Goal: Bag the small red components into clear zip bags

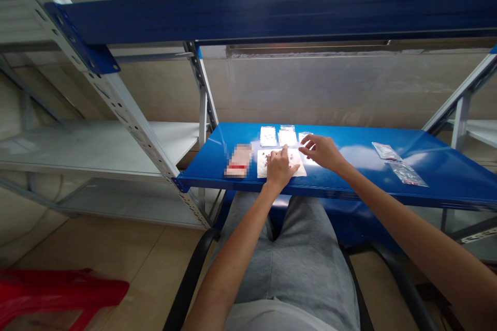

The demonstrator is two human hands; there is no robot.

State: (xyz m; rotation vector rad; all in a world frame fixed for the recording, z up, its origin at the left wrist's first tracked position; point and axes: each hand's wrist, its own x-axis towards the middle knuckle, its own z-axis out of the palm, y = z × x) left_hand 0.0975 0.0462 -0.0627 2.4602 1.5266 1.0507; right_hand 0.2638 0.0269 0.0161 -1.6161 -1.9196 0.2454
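Note:
My left hand [280, 168] rests on a whitish sheet [262, 169] at the front edge of the blue shelf, its thumb stretched apart from the fingers. Small dark red pieces [267, 155] are scattered over the sheet, partly hidden by that hand. My right hand [319, 150] is over the sheet's right corner, fingers bent and apart, with nothing visible between them. Behind the sheet lie small clear packets: one on the left [267, 136], one in the middle [287, 137], and another [305, 135] partly behind my right hand.
Left of the sheet lies a pixelated pinkish item [239, 160] with a red stripe. Two clear bags [407, 173] lie at the right of the blue shelf [349, 176]. A blue beam [272, 15] crosses overhead, and a grey perforated post [128, 108] stands at left.

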